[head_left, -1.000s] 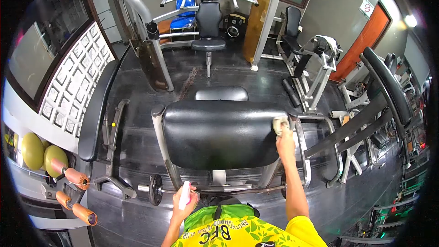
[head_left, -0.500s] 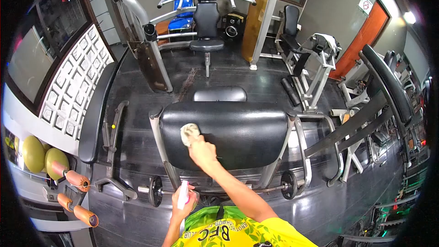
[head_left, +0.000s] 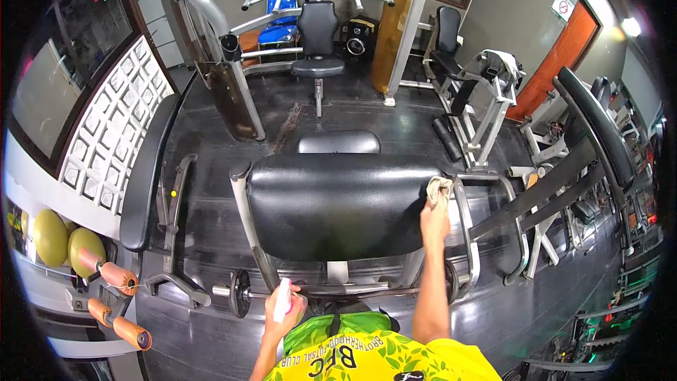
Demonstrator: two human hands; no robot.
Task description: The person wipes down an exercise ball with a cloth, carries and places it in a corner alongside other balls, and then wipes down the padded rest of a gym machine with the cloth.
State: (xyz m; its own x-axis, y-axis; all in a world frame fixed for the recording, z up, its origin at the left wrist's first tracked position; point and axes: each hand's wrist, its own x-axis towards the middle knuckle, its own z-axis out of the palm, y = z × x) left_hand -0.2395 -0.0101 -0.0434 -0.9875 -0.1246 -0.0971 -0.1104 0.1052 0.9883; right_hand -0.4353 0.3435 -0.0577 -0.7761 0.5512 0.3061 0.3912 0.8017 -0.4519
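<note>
A wide black padded cushion [head_left: 338, 204] on a metal frame stands in front of me. My right hand [head_left: 435, 220] holds a pale crumpled cloth [head_left: 439, 189] against the cushion's upper right edge. Lower down, near my waist, my left hand [head_left: 288, 307] is wrapped round a white bottle [head_left: 283, 300] with some pink on it. A barbell [head_left: 352, 291] lies across the frame, below the cushion and just beyond my left hand.
A smaller black pad [head_left: 338, 142] sits behind the cushion. Left are a long black bench [head_left: 147, 176], orange foam rollers [head_left: 132, 333] and green balls [head_left: 51, 238]. A seated machine [head_left: 319, 28] stands ahead; metal machines [head_left: 486, 113] stand right.
My right hand and the cloth went from the cushion's right edge to its left part, then back to the right edge. My left hand has stayed nearly still with the bottle.
</note>
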